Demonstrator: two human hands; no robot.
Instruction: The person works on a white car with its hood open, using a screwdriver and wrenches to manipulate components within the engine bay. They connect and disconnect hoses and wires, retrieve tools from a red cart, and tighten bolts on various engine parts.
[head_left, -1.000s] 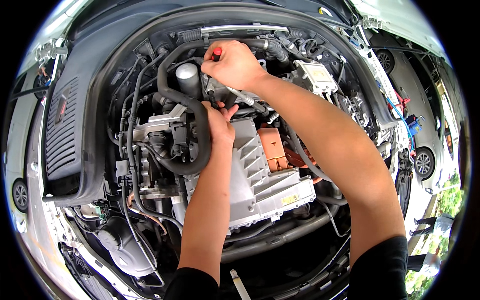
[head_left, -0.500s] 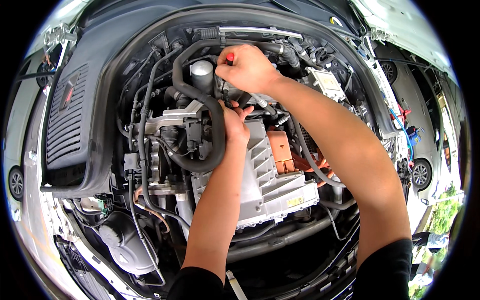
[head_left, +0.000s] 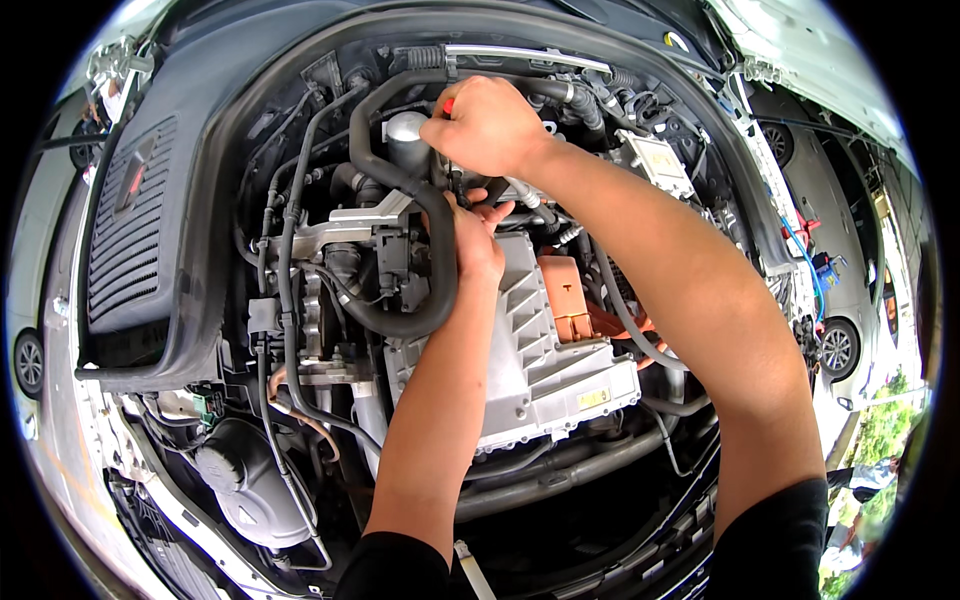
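Note:
My right hand [head_left: 490,125] is closed around the handle of a screwdriver [head_left: 448,106]. Only a bit of its red handle shows past my fingers, beside a silver canister [head_left: 407,133]. Lower down, my left hand [head_left: 477,243] reaches in between a thick black hose [head_left: 437,235] and the ribbed silver housing [head_left: 520,345]. Its fingertips close around a small dark part below my right hand, while other fingers stick out to the right. That part is mostly hidden, and I cannot tell whether the screwdriver's tip touches it.
Orange high-voltage parts [head_left: 565,295] sit on the right of the housing. A black grille cover [head_left: 135,235] lies at the left, with a grey reservoir [head_left: 245,475] at the lower left. Thin pipes and hoses cross the engine bay. Parked cars stand on both sides.
My right hand has turned and tilted, so less of the red handle shows. My left hand stays at nearly the same spot. The whole view has shifted slightly.

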